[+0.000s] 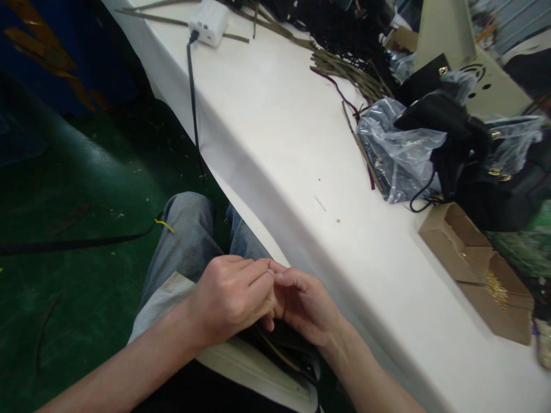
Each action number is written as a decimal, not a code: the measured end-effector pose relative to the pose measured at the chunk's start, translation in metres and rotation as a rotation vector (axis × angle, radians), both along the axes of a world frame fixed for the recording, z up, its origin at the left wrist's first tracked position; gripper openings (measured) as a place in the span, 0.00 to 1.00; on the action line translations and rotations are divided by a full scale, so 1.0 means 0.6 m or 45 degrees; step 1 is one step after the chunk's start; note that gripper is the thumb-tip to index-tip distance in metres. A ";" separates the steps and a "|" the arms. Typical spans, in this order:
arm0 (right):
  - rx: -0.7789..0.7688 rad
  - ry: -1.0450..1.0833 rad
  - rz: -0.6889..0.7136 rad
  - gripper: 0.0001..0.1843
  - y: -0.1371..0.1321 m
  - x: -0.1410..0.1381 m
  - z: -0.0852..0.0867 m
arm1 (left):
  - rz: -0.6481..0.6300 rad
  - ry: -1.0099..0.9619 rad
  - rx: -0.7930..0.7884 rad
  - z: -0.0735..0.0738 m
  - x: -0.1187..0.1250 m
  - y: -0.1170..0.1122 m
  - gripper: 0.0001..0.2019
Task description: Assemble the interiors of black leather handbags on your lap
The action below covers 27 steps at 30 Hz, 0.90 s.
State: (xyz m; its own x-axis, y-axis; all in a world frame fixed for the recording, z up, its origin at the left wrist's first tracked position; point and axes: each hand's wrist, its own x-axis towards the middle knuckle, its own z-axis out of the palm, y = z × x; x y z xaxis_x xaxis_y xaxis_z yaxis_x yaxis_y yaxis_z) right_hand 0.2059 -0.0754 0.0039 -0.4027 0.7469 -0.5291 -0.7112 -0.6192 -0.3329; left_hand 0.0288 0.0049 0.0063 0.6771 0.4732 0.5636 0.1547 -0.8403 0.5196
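Both my hands meet over my lap, just below the white table's (301, 143) near edge. My left hand (230, 298) is closed, its fingers curled and pressed together against the fingertips of my right hand (305, 304). The right hand's fingers are also bent into a pinch. Whatever sits between the fingertips is too small or hidden to name. Under the hands lies a dark strap-like piece (282, 347) on a pale cloth (241, 361) over my knees.
A white box with a black cable (209, 22) stands at the table's far end. Brown strips (348, 69), clear plastic bags (396, 149), black bags (456, 126) and open cardboard boxes (473, 258) with gold parts crowd the right side. Green floor lies at left.
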 end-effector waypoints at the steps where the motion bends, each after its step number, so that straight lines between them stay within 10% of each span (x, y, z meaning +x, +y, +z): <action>1: 0.005 0.009 0.005 0.15 0.000 -0.002 0.002 | 0.020 -0.014 -0.008 0.000 0.001 -0.002 0.16; 14: 0.075 0.012 0.007 0.13 0.000 -0.006 0.009 | 0.173 -0.152 -0.220 0.013 0.009 -0.005 0.15; 27: 0.210 -0.654 -0.084 0.19 -0.002 0.009 0.021 | 0.355 -0.198 -0.543 0.037 0.001 -0.005 0.15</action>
State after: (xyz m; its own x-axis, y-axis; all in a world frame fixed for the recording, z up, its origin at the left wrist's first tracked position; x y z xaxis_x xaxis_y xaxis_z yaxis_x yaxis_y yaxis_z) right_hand 0.2113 -0.0763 0.0165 -0.0726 0.8517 -0.5189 -0.4672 -0.4888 -0.7368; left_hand 0.0295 0.0019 0.0282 0.4170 0.8323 0.3653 0.2359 -0.4872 0.8408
